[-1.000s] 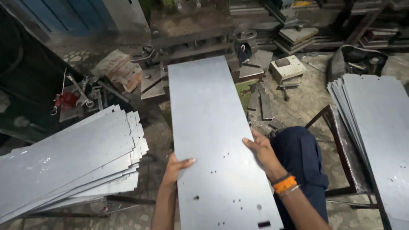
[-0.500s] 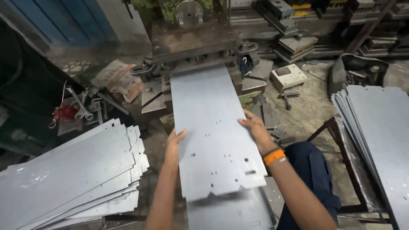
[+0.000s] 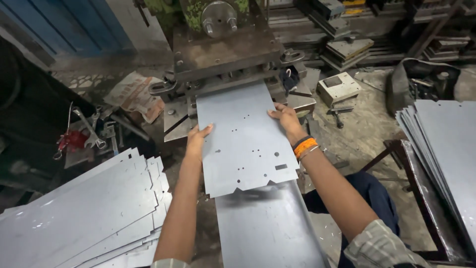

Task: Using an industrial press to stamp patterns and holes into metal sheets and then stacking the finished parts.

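A long grey metal sheet [image 3: 245, 139] with small punched holes and a notched near edge lies in front of me, its far end under the press machine [image 3: 225, 47]. My left hand [image 3: 198, 138] grips its left edge. On the opposite edge sits my right hand [image 3: 283, 118], with orange bands on the wrist. Beneath the sheet's near end lies another plain metal sheet [image 3: 267, 231].
A stack of cut metal sheets [image 3: 84, 213] lies at the lower left. Another stack [image 3: 444, 154] rests on a dark stand at the right. Spanners and a red tool [image 3: 82, 134] lie at the left. Metal blocks and a small box [image 3: 339, 84] crowd the floor beyond.
Both hands have pushed the sheet forward, away from me, so its far end now sits under the press. The plain sheet below has come into view.
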